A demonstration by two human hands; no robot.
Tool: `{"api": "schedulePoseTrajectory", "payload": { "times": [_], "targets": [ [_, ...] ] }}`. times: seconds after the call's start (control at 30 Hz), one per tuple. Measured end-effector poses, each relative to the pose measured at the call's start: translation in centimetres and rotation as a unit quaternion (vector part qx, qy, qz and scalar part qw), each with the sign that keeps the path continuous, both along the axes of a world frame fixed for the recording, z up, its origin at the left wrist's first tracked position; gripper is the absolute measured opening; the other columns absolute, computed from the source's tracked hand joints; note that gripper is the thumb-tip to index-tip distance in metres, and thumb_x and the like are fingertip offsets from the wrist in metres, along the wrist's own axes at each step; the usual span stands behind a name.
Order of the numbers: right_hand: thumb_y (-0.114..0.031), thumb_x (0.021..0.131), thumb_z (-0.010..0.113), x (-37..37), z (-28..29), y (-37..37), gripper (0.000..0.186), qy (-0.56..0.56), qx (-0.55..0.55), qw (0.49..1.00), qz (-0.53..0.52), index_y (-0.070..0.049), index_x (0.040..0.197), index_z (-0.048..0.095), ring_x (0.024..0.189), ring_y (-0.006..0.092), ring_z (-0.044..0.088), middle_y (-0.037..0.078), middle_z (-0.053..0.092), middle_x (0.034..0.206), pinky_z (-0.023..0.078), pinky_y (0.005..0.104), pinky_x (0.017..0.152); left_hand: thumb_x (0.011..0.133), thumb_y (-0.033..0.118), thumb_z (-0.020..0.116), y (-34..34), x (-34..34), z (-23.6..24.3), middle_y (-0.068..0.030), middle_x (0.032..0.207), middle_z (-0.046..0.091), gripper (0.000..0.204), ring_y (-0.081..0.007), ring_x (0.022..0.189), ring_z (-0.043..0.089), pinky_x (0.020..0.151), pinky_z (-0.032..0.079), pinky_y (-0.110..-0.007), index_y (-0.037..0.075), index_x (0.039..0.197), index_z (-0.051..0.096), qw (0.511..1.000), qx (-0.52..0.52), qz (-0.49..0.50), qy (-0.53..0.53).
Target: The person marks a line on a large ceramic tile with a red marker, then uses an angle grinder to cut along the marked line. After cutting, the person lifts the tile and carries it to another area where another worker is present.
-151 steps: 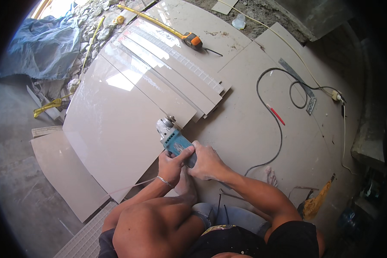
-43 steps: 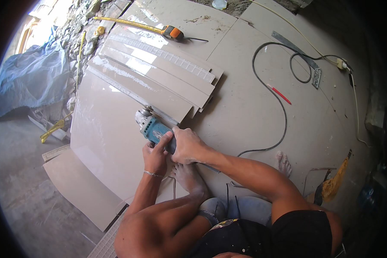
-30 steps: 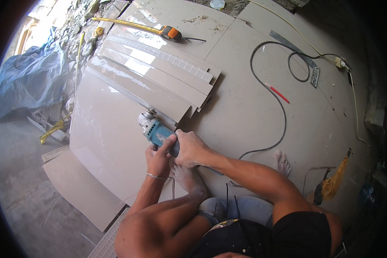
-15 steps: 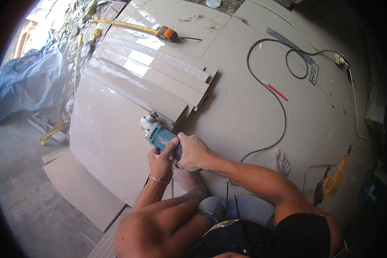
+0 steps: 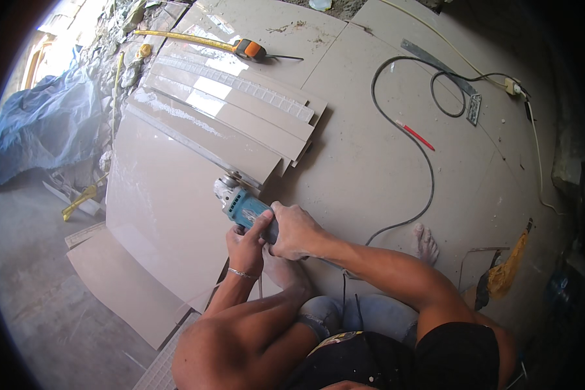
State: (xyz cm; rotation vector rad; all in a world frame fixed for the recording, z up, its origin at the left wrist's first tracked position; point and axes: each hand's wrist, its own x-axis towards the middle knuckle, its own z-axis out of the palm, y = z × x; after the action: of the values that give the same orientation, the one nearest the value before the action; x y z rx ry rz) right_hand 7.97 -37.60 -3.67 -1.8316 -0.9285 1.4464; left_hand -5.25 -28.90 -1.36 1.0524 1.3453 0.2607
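Note:
Both my hands are wrapped round a teal angle grinder [image 5: 246, 207] with a dusty metal head. My left hand [image 5: 246, 244] grips the body from below and the left, its thumb along the side. From the right, my right hand [image 5: 295, 231] closes round the rear end. The disc side of the head meets the lower edge of a stack of cut tile strips [image 5: 240, 110], on top of a large glossy beige tile [image 5: 156, 188]. How far the disc touches or cuts in is too small to tell. A dark power cord [image 5: 431, 185] runs from the grinder to the right.
An orange and black tape measure [image 5: 249, 50] lies extended beyond the strips. A red pencil [image 5: 419, 138], a metal square [image 5: 439, 68] and a plug connection [image 5: 512, 87] are at the right. A blue sheet [image 5: 45, 123] lies left. My bare foot [image 5: 426, 245] rests by the cord.
The grinder and both hands have shifted very slightly right and down relative to the strips' edge. My grip is unchanged.

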Motion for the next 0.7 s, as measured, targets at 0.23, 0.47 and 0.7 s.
{"api": "schedulePoseTrajectory", "payload": {
  "times": [0.23, 0.47, 0.7],
  "targets": [
    [-0.017, 0.073, 0.085, 0.4, 1.2, -1.2, 0.061, 0.027, 0.005, 1.000, -0.007, 0.010, 0.119, 0.054, 0.105, 0.0514, 0.072, 0.036, 0.071, 0.102, 0.059, 0.0519, 0.093, 0.088, 0.025, 0.089, -1.3, 0.3, 0.6, -0.0033, 0.086, 0.070, 0.032, -0.0097, 0.068, 0.059, 0.061, 0.043, -0.026, -0.001, 0.099, 0.073, 1.000, 0.008, 0.000, 0.001],
    [-0.016, 0.074, 0.083, 0.7, 3.2, 0.2, 0.059, 0.014, 0.045, 0.999, 0.009, 0.009, 0.119, 0.053, 0.103, 0.0506, 0.073, 0.033, 0.072, 0.099, 0.060, 0.0520, 0.092, 0.091, 0.023, 0.087, -0.2, 0.1, 3.0, -0.0032, 0.086, 0.071, 0.030, -0.0096, 0.070, 0.061, 0.063, 0.045, -0.026, -0.001, 0.100, 0.072, 0.997, 0.072, 0.008, -0.021],
    [-0.011, 0.074, 0.078, -1.4, 4.0, 4.2, 0.050, -0.019, 0.141, 0.989, -0.031, 0.008, 0.112, 0.053, 0.095, 0.0532, 0.073, 0.034, 0.071, 0.090, 0.059, 0.0548, 0.087, 0.096, 0.013, 0.082, 2.0, -0.3, 5.6, -0.0101, 0.106, 0.072, 0.043, -0.0140, 0.089, 0.069, 0.075, 0.055, -0.028, -0.005, 0.127, 0.059, 0.990, 0.132, 0.029, -0.039]
  ]
}}
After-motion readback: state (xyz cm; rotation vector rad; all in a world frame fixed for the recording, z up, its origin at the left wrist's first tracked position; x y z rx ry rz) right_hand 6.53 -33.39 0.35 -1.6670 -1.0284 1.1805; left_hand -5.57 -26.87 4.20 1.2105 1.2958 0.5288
